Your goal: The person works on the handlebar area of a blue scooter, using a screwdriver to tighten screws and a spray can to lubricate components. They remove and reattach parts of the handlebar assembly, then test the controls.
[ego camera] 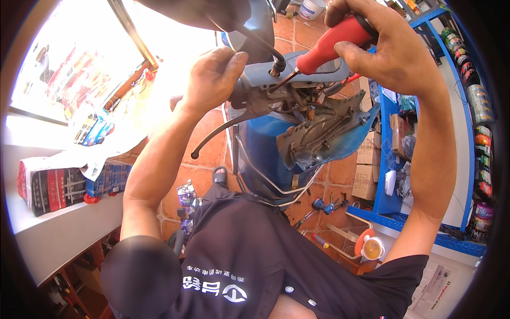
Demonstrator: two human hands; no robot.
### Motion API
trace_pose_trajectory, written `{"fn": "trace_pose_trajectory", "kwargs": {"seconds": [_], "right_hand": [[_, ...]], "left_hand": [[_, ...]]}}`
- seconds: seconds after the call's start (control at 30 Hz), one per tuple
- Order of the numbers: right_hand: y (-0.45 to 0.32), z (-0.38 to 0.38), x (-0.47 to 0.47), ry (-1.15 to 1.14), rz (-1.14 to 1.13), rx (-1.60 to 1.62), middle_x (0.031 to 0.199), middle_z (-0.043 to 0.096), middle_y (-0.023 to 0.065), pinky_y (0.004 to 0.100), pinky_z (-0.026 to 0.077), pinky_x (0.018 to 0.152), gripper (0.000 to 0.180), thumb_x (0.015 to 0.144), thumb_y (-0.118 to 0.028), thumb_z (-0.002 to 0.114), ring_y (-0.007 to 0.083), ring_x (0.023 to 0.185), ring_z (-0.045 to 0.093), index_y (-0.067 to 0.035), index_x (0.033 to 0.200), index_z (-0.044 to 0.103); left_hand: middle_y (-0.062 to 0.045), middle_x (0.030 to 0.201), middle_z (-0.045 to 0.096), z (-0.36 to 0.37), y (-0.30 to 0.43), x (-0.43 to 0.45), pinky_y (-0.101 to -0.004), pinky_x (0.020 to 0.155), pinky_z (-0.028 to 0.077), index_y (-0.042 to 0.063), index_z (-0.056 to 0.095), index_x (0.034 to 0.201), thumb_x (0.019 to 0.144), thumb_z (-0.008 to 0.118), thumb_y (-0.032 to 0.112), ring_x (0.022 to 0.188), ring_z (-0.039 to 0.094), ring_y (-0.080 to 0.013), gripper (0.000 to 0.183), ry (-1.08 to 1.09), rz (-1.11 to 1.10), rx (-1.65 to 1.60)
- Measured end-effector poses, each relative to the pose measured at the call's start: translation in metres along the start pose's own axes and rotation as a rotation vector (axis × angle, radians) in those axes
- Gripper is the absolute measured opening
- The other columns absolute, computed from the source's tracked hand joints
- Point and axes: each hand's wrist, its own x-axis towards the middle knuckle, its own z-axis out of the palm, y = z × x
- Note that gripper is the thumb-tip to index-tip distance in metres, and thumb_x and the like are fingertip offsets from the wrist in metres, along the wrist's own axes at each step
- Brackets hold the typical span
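Note:
My right hand (392, 52) grips a red-handled screwdriver (332, 44) at the upper right. Its shaft slants down left, and the tip lies among the parts under the grey handlebar cover (259, 75) of a blue scooter. At the cover's left end is my left hand (215, 77), curled round the handlebar grip, which it mostly hides. A brake lever (219, 129) reaches down left below that hand. The stalk of a dark mirror (261, 42) rises from the cover. A loose-looking blue panel (338, 135), its inner side up, hangs by the exposed wires.
Blue shelving (382, 159) with cardboard boxes (365, 181) stands at right. Cordless tools (324, 206) and a small fan (372, 248) are below it. Packed goods (59, 187) rest on a ledge at left. A metal guard bar (275, 189) curves round the scooter's blue body.

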Motion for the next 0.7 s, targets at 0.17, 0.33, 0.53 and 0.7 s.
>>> {"fn": "trace_pose_trajectory", "kwargs": {"seconds": [0.17,0.33,0.53,0.7], "right_hand": [[-0.010,0.009,0.002,0.035,-0.171,0.067,0.093,0.066,0.0111,0.0320,0.050,0.079,0.020,0.078,0.003,0.061,0.0214,0.084,0.065,-0.001,0.096,0.058],[0.000,-0.005,0.014,-0.204,-0.126,0.191,0.102,0.072,0.0115,0.0342,0.049,0.087,0.017,0.085,-0.001,0.062,0.0256,0.092,0.068,0.001,0.099,0.053],[-0.027,-0.024,0.021,-0.314,0.051,0.104,0.100,0.074,0.0127,0.0370,0.049,0.084,0.023,0.092,-0.015,0.061,0.0284,0.094,0.067,0.002,0.103,0.050],[-0.038,0.015,0.017,0.016,-0.116,-0.237,0.092,0.068,0.0166,0.0401,0.049,0.082,0.028,0.091,-0.019,0.060,0.0333,0.090,0.065,0.001,0.109,0.052]], "left_hand": [[-0.009,0.066,0.061,-0.001,-0.008,0.001,-0.0326,0.061,0.046,0.000,0.067,0.080,0.096,0.061,0.020,0.059,0.057,-0.0193,0.026,0.016,0.077,0.090],[-0.007,0.067,0.063,-0.002,-0.015,0.000,-0.0310,0.061,0.047,0.000,0.068,0.082,0.095,0.062,0.015,0.060,0.058,-0.0160,0.020,0.087,0.086,0.086],[-0.008,0.080,0.066,0.009,0.032,-0.006,-0.0332,0.066,0.051,0.002,0.068,0.098,0.084,0.073,0.006,0.066,0.061,-0.0180,0.016,0.045,0.169,-0.168],[-0.011,0.090,0.068,0.024,0.049,0.010,-0.0349,0.073,0.053,0.002,0.061,0.112,0.076,0.080,0.008,0.078,0.066,-0.0221,0.042,0.178,0.190,0.099]]}}
